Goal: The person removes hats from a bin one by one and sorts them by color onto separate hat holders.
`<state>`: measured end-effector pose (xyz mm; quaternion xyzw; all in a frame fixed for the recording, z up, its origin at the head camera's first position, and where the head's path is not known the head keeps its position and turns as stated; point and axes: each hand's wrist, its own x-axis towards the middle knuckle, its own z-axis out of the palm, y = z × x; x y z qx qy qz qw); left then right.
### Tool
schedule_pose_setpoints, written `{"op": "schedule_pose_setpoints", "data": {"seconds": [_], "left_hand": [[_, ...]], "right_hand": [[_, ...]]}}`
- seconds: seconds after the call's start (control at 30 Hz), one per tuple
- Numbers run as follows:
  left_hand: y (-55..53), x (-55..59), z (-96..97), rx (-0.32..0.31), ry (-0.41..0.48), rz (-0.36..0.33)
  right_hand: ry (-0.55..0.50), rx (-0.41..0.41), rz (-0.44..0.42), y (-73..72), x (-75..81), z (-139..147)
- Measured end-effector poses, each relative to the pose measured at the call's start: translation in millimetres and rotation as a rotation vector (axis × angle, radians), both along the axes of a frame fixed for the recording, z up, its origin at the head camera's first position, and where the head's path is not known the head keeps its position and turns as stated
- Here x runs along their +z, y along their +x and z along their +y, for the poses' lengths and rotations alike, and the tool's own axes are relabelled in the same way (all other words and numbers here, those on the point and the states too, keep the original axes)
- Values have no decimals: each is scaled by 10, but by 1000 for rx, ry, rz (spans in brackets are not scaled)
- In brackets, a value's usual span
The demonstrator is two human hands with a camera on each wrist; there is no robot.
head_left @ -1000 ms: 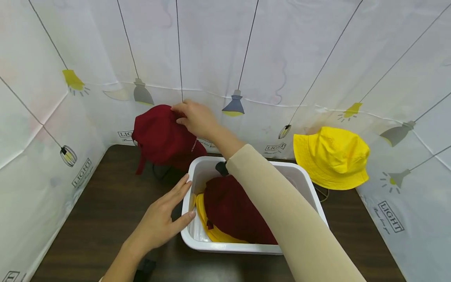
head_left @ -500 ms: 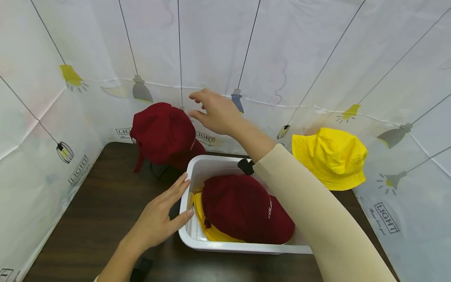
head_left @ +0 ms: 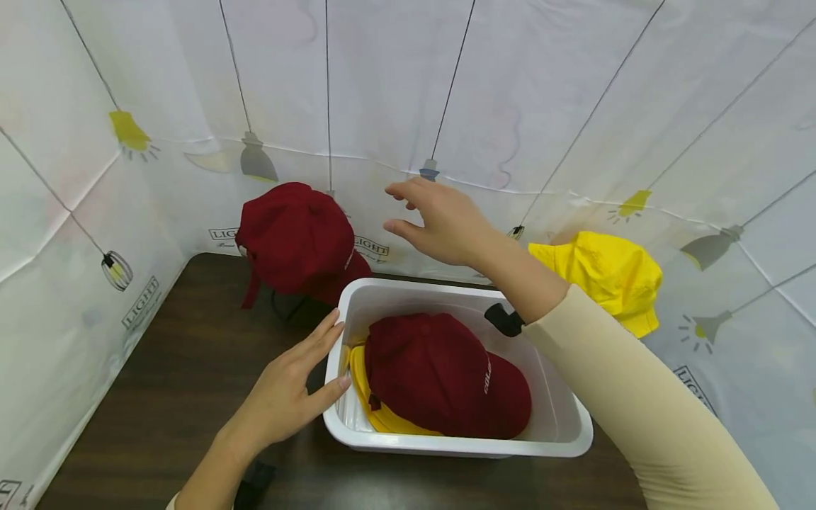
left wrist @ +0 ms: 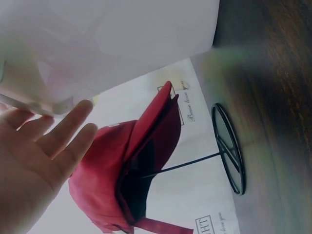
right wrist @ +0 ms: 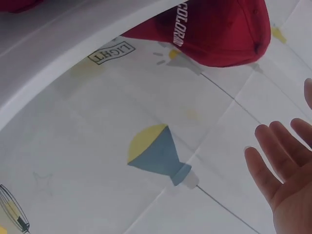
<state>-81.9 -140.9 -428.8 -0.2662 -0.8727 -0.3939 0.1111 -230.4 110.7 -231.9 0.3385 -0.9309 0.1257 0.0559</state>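
Wall to wall we have a white printed backdrop (head_left: 382, 85), pendant lamps dangling on thin cords, and there's the word, "LIGHT", boxed in black, over and over, with small script near one box ending in "love you". Below it, the dark wood-grain table (head_left: 178, 382), and on that the white plastic bin (head_left: 554, 449). A cream sleeve (head_left: 631, 382) stretches in past the bin's right side.

Into the bin we go: a maroon baseball cap (head_left: 427, 375) lies there, bill toward the right, white letters reading "COLO", the rest hard to make out. Behind the bin's left corner, a second maroon cap (head_left: 296, 237), raised off the table, reads "COLOR", its ending unclear. Far right, a yellow bucket hat (head_left: 612, 273), partly behind the arm.

Now the hands! Left hand (head_left: 293, 393): fingers straight, thumb apart, fingertips touching the bin's left rim. Right hand (head_left: 446, 219): up in the air beyond the bin, between second cap and bucket hat, thumb and fingers apart.

Smaller still: yellow fabric (head_left: 395, 425) peeking from under the binned cap, a black wire stand (left wrist: 195, 161) propping the other, and a black device (head_left: 503, 320) at the right wrist.
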Motion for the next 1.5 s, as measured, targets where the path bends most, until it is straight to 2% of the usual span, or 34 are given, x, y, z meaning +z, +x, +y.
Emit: {"op": "schedule_pose_setpoints", "data": {"seconds": [0.33,0.57,0.93,1.5], "left_hand": [[-5,20,-8,3,-1,-9],[-7,21,-8,3,-4,-17],[13,2,-11,11,0,-25],[19,10,26,6,5,-59]], "right_hand": [[1,-13,1,214,-28,376],[28,23,6,348,-152,609],[46,64,-103,557,-356,809],[72,55,-218,689,-613,898]]}}
